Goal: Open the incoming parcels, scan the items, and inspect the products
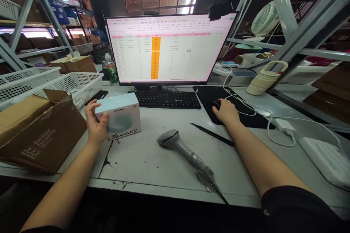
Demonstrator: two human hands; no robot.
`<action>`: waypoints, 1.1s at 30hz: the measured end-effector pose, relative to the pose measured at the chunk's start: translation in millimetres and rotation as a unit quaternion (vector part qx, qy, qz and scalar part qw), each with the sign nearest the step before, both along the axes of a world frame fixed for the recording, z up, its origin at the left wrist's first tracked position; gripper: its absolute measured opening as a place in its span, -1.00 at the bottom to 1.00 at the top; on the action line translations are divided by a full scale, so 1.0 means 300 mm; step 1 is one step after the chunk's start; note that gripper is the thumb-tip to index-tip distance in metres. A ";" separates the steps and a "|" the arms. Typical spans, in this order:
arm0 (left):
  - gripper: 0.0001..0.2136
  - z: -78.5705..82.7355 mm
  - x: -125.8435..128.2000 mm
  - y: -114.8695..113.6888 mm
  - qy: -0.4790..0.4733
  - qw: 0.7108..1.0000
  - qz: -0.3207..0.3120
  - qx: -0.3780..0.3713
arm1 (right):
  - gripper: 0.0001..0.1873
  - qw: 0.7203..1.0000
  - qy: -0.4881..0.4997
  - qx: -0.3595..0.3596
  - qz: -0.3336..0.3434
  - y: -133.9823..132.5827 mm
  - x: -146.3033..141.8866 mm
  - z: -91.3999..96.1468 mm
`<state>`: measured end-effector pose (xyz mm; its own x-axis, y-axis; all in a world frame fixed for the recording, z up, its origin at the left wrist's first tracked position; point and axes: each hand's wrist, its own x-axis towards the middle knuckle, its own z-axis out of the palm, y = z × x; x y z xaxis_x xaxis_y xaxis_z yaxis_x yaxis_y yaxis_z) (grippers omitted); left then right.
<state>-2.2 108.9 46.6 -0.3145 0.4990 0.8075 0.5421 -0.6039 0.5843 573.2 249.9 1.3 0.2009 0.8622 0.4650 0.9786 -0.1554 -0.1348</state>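
My left hand (pixel 95 123) grips the left end of a pale blue and white box (pixel 121 116) marked "beauty", which rests on the white desk (pixel 153 164). My right hand (pixel 225 112) lies curled over a black mouse (pixel 216 105) on a black mouse pad (pixel 246 113). A grey handheld barcode scanner (pixel 180 147) lies on the desk between my forearms. A black pen (pixel 212 134) lies beside my right wrist. The monitor (pixel 169 49) ahead shows a spreadsheet with an orange column.
A black keyboard (pixel 168 99) sits under the monitor. An open brown carton (pixel 38 131) and white mesh baskets (pixel 73 83) stand at the left, with a green bottle (pixel 111 69) behind. White cables and an adapter (pixel 284 125) run at the right near metal shelving (pixel 300 32).
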 end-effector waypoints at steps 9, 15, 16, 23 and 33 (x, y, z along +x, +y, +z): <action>-0.39 -0.030 0.006 0.007 -0.013 1.000 -0.009 -0.015 | -0.42 0.999 0.001 -0.001 0.050 0.002 0.000 0.003; -0.44 -0.035 0.007 0.006 -0.009 1.000 -0.007 -0.010 | -0.44 0.998 0.005 -0.009 0.061 -0.002 -0.001 0.008; -0.45 -0.033 0.007 0.005 -0.007 1.000 -0.006 -0.007 | -0.44 0.998 0.005 -0.012 0.059 -0.003 -0.001 0.009; -0.44 -0.032 0.004 0.012 -0.016 1.000 -0.019 -0.002 | -0.51 0.999 0.009 -0.017 0.051 -0.010 -0.005 0.013; -0.40 -0.032 0.005 0.008 -0.032 0.999 -0.032 -0.014 | -0.47 0.999 0.012 -0.033 0.033 -0.023 -0.016 0.028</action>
<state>-0.7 111.3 36.9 -0.3311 0.5426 0.7719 0.4639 -0.6187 0.6340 568.6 242.9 9.6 0.1530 0.9024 0.4029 0.9836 -0.0995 -0.1506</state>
